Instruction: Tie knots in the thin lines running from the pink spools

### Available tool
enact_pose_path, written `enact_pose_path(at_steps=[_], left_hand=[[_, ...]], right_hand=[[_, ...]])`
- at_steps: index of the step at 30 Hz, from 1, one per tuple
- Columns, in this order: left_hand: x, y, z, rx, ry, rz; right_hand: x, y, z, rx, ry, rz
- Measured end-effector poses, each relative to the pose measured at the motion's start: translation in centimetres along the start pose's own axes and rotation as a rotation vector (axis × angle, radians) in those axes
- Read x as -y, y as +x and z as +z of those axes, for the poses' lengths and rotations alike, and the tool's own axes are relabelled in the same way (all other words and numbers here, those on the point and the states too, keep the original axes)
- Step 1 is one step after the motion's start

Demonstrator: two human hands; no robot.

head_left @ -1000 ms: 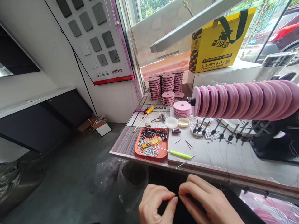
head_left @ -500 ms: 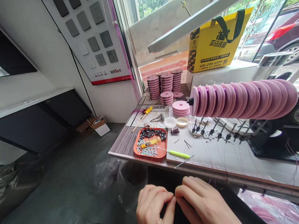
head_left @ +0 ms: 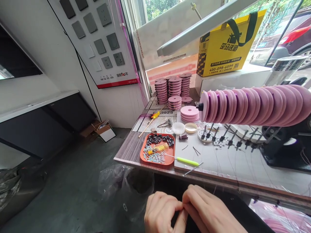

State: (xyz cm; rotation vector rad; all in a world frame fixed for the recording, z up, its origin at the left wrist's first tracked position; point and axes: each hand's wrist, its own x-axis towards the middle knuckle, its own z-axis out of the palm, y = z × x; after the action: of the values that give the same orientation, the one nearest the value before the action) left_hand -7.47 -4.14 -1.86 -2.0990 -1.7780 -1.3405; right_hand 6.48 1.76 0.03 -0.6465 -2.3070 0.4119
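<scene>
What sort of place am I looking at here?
Probably a small shopfront workshop for winding thread or line. A row of pink spools sits on a spindle machine, stacks of pink spools stand on the worktable, and a wall board displays sockets and switches.

Hands closed together below the bench edge.
One second earlier a narrow gap separates the fingertips of the left hand (head_left: 161, 212) and the right hand (head_left: 210, 210); now that gap is gone and the fingertips press against each other. The left fingers curl tighter, the thumb tucked up against the right forefinger. The right hand sits slightly further left. Anything pinched between them is too small to tell.
</scene>
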Motion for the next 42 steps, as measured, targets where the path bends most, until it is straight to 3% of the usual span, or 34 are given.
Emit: enact_pose_path(at_steps=[6, 11, 16, 23, 27, 30, 32, 37, 42], left_hand=[[-0.2, 0.3, -0.5, 0.051, -0.036, -0.086], [-0.2, 0.2, -0.5, 0.07, -0.019, -0.055], [0.1, 0.8, -1.0, 0.168, 0.049, 0.06], [-0.1, 2.9, -2.2, 0.293, 0.087, 0.199], [0.1, 3.4, -1.5, 0.216, 0.115, 0.337], [0.3, 3.5, -0.9, 0.18, 0.087, 0.438], [0.2, 3.5, -1.1, 0.167, 0.012, 0.393], [0.3, 2.2, -1.9, 0.16, -0.103, -0.066], [0.5, 0.4, -1.2, 0.03, -0.178, -0.18]], right_hand=[[0.0, -0.3, -1.1, 0.038, -0.021, -0.003], [-0.4, -0.9, 0.1, 0.121, 0.027, 0.04], [-0.9, -1.3, 1.6, 0.056, 0.033, 0.036], [-0.8, -0.4, 0.3, 0.19, 0.003, 0.054], [-0.7, 0.0, -0.8, 0.305, -0.048, 0.035], [-0.7, 0.0, -1.1, 0.303, 0.008, 0.056], [-0.8, 0.0, -1.3, 0.269, 0.143, 0.097], [-0.9, -0.6, -1.7, 0.115, 0.348, 0.301], [-1.0, -1.2, -1.0, 0.121, 0.375, 0.372]])
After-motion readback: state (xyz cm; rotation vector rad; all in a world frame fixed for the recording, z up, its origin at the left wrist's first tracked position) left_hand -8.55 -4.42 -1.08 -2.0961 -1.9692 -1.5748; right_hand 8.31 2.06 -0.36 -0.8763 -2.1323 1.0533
